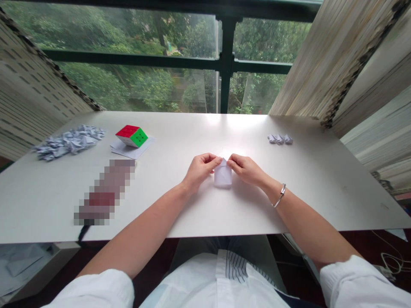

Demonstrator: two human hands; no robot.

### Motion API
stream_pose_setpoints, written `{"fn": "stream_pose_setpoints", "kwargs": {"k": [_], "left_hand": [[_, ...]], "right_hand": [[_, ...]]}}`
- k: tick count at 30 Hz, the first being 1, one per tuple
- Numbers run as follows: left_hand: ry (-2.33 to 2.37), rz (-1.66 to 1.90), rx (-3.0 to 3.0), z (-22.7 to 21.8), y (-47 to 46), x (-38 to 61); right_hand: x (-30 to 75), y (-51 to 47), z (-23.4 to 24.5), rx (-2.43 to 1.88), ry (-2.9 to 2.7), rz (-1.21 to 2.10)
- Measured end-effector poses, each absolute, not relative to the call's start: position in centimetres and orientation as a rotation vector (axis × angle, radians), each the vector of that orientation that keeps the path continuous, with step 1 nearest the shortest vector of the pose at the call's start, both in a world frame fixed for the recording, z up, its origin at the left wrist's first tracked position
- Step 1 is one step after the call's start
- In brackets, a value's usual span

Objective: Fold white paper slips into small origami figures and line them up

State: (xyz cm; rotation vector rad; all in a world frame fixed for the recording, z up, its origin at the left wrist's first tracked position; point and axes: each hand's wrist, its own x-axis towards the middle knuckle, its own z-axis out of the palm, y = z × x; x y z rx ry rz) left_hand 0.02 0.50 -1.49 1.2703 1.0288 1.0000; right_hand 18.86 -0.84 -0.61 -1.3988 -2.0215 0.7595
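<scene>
A small white sheet of paper, its top folded to a point, is held between my two hands just above the front middle of the white table. My left hand pinches its upper left edge with thumb and fingers. On the upper right edge, the fingers of my right hand are closed in the same way. Part of the folded top is hidden behind the fingertips. A silver bracelet circles my right wrist.
Several folded paper pieces stand in a row at the back right. A heap of folded paper lies far left, near a puzzle cube resting on white sheets. A blurred-out object lies front left. Curtains flank the window.
</scene>
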Motion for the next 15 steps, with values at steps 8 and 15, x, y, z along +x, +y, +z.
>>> {"fn": "stream_pose_setpoints", "kwargs": {"k": [8,15], "left_hand": [[0.987,1.003,1.2,-1.75,0.66,0.11],[0.991,1.008,1.228,-1.86,0.59,0.11]], "right_hand": [[19.06,-0.76,-0.71,-1.391,-2.016,0.778],[19.05,-0.71,-0.73,-1.421,-2.035,0.756]]}}
